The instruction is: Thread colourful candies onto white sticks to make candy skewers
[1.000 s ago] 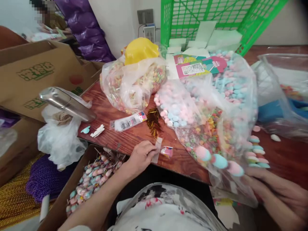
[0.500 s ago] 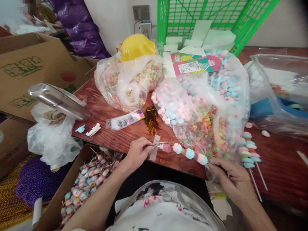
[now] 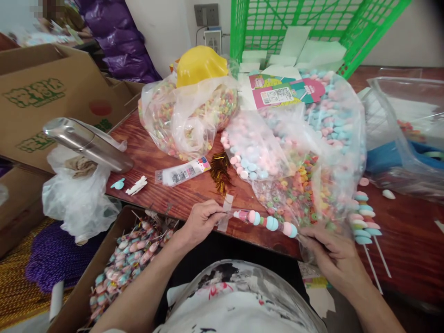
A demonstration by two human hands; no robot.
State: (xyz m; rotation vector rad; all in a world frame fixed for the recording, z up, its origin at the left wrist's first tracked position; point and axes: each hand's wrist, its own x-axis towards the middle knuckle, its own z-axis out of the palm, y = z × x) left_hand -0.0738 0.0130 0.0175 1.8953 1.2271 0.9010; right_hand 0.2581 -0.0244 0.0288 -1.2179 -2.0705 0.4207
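Between my hands, just above the table's front edge, a marshmallow skewer (image 3: 272,224) of pink and blue pieces lies nearly level. My right hand (image 3: 335,256) is closed on its lower end, where the stick is hidden by the fingers. My left hand (image 3: 203,223) pinches the end of a small clear printed sleeve (image 3: 243,215), whose other end meets the skewer's tip. A strip of clear tape (image 3: 227,203) is beside my left fingertips. Behind it lie gold twist ties (image 3: 220,172) and a stack of clear printed sleeves (image 3: 183,172).
Below left, a carton (image 3: 81,270) holds several wrapped skewers. Bags of marshmallows (image 3: 256,148) and gummy rings (image 3: 301,185) crowd the table's back. Two bare skewers (image 3: 363,222) lie at right. A steel flask (image 3: 90,143) leans left; a green crate (image 3: 291,23) stands behind.
The gap between sleeve and skewer has closed; the skewer's tip now meets the sleeve. Both hands keep their grips. The whole view has shifted slightly.
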